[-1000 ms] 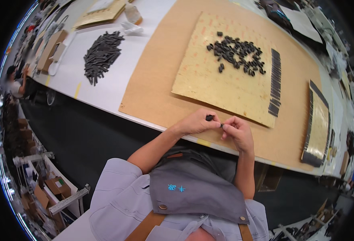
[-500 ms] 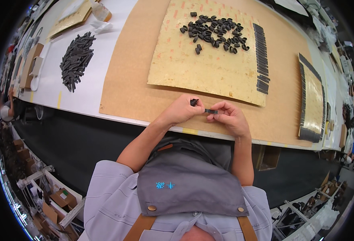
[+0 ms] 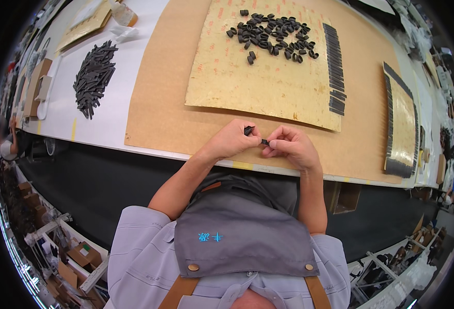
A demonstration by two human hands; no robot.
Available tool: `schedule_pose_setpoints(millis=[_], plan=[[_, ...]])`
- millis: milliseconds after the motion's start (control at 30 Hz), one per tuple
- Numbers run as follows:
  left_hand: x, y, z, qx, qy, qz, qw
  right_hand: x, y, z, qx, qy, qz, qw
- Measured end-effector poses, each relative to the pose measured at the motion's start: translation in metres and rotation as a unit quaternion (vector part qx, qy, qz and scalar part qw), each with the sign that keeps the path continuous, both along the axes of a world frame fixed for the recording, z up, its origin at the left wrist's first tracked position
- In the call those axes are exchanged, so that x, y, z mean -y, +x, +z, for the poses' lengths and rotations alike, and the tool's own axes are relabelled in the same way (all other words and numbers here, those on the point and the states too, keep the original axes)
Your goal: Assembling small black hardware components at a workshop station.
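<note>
- Small black pieces point(image 3: 255, 135) sit pinched between your two hands, just above the near edge of the table point(image 3: 149, 46): one piece at your left fingertips, a second at your right, the two close together or touching.
- Your left hand point(image 3: 232, 139) is closed, thumb and forefinger gripping its black piece.
- Your right hand point(image 3: 289, 147) is curled shut too, fingertips gripping the other end of the black pieces.
- Both hands rest over the large brown fibreboard sheet point(image 3: 157, 103) that covers the middle of the table.
- Just beyond your hands lies a pale yellow speckled board point(image 3: 258, 87), touching the brown sheet.
- On the far part of that board lies a loose heap of small black loops point(image 3: 271, 38); along its right edge runs a neat row of flat black strips point(image 3: 334, 69).
- Well to your left, on the white part of the table, lies a pile of dark grey flat sticks point(image 3: 93, 77).
- To your right, a second yellow board edged with black strips point(image 3: 399, 129) stands apart.
</note>
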State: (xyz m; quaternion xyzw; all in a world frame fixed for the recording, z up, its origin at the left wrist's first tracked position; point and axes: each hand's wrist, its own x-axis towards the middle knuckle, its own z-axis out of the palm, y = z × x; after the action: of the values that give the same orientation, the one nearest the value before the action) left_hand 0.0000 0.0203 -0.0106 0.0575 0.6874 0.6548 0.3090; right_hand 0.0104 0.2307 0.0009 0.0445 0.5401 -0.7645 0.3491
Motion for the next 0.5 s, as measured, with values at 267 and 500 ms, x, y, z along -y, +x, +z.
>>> schedule_pose_setpoints(millis=[267,500], plan=[[-0.0010,-0.0031,0.0048,0.039,-0.006,-0.011,0.999,0.0090,0.0016,-0.0064,-0.041,0.007,-0.039,0.998],[-0.0008,-0.0024,0.0004,0.019,-0.014,-0.010,1.000,0.0097,-0.0009,-0.0078,-0.035,0.015,-0.028,0.999]])
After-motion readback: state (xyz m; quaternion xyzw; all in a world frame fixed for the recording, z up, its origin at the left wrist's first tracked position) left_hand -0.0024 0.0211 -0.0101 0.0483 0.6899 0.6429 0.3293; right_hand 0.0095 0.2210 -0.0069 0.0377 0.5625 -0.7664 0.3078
